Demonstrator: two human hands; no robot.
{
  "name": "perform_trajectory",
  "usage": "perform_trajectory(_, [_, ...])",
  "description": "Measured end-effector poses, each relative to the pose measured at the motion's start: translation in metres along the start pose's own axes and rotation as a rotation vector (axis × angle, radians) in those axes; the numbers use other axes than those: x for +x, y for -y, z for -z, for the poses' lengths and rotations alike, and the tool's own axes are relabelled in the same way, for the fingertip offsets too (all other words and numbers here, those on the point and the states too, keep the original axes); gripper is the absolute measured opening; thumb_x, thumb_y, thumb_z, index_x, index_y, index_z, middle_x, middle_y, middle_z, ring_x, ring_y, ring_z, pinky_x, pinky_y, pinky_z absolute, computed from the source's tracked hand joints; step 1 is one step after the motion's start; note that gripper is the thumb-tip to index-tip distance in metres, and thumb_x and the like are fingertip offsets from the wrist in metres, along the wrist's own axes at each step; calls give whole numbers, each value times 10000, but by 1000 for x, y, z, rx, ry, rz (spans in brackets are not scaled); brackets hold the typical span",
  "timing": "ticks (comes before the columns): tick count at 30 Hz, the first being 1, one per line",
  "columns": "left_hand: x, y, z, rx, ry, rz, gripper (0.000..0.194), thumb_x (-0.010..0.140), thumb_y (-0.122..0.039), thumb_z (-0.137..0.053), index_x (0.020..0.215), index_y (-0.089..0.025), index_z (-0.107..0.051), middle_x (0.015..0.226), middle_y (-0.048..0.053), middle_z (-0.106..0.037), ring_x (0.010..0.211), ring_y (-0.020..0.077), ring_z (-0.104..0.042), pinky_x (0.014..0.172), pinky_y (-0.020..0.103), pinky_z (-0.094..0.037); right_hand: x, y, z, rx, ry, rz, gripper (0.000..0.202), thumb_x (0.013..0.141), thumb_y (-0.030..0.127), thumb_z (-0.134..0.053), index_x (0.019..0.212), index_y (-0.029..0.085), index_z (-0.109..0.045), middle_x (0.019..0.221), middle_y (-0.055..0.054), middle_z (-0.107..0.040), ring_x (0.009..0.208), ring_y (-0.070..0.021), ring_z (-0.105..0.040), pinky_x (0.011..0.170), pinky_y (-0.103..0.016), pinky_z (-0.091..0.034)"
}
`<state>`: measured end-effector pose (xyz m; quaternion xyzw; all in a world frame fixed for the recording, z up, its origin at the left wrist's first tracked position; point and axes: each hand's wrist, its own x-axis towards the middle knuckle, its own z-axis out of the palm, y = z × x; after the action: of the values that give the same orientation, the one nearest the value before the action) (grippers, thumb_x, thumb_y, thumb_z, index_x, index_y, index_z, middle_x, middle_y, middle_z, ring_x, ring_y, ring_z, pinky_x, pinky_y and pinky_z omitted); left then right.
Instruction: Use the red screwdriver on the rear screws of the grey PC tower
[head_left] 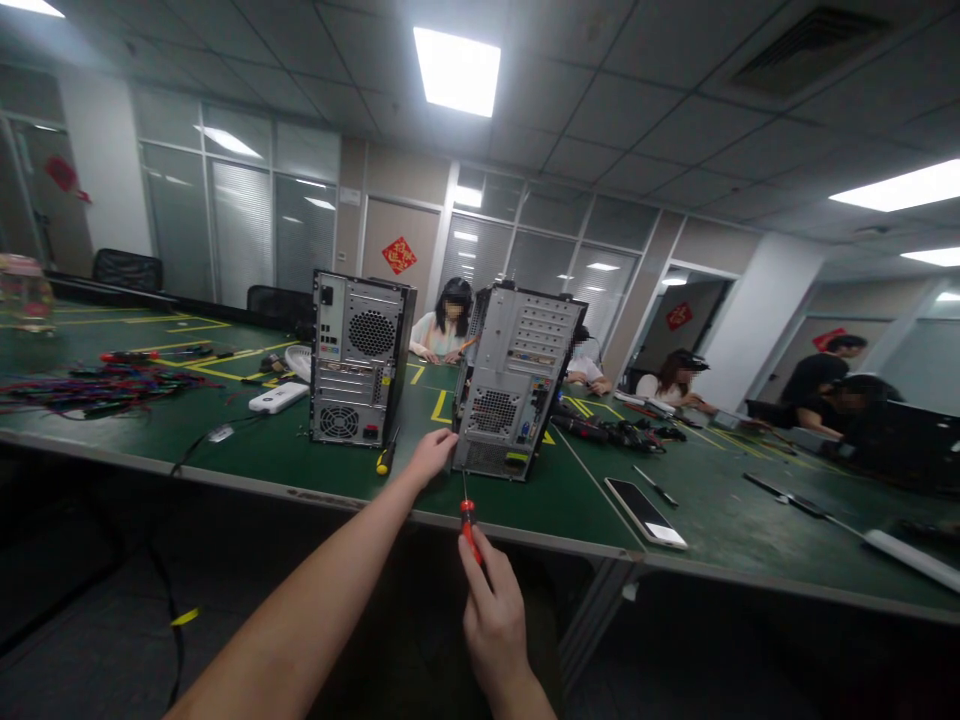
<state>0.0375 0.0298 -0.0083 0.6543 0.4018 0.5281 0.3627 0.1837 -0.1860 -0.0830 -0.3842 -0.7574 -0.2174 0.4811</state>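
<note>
Two computer towers stand upright with their backs towards me: one tower (349, 365) left of centre, the other tower (504, 385) right of it and slightly tilted in view. My right hand (493, 610) is closed around the handle of a red and black screwdriver (469, 525). Its thin shaft points up to the lower left corner of the right tower; whether the tip touches a screw is too small to tell. At that tower's lower left edge is my left hand (433, 456), its fingers partly hidden and too small to read clearly.
Between the towers lies a yellow and black screwdriver (386, 458). The green table (255, 455) also bears a white power strip (277, 398), a cable pile (105, 388), a phone (645, 512) and black cables (622, 432). Several people sit or stand beyond.
</note>
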Motion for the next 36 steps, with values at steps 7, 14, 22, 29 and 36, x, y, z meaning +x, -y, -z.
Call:
perform_trajectory(7, [-1, -1, 0, -3, -11, 1, 314, 871, -440, -526, 697, -194, -617, 720, 23, -634, 723, 177, -559, 685, 274, -412, -2, 0, -6, 46, -147, -173, 341, 978, 248, -679, 1309, 166, -677, 1170, -144, -725, 1040, -229, -752, 865, -325, -657])
perform_trajectory(14, [0, 2, 0, -7, -18, -13, 306, 878, -411, -529, 707, -184, -644, 721, 28, -654, 746, 183, -585, 713, 284, -434, -2, -1, -2, -58, -44, -28, 571, 977, -9, -453, 1468, 248, -595, 1348, -137, -674, 1223, -233, -683, 990, -389, -614])
perform_trajectory(22, [1, 3, -1, -22, 1, -6, 316, 877, -426, -521, 730, -177, -646, 737, 28, -653, 721, 177, -571, 698, 286, -422, -1, -1, -5, 40, -70, -176, 246, 976, 263, -680, 1205, 176, -697, 1109, -125, -721, 967, -222, -743, 805, -335, -651])
perform_trajectory(29, [0, 3, -1, -27, -9, -19, 321, 878, -430, -529, 757, -171, -676, 767, 38, -680, 753, 183, -591, 721, 286, -434, -3, -5, -4, -17, -46, -55, 515, 993, 24, -467, 1437, 240, -615, 1338, -134, -676, 1228, -226, -680, 992, -379, -611])
perform_trajectory(36, [1, 3, 0, -11, -7, -4, 320, 880, -433, -526, 735, -178, -652, 761, 34, -665, 740, 179, -581, 690, 285, -414, -1, -2, -6, 32, -98, -158, 272, 981, 200, -651, 1248, 179, -701, 1171, -142, -715, 1040, -227, -742, 859, -337, -651])
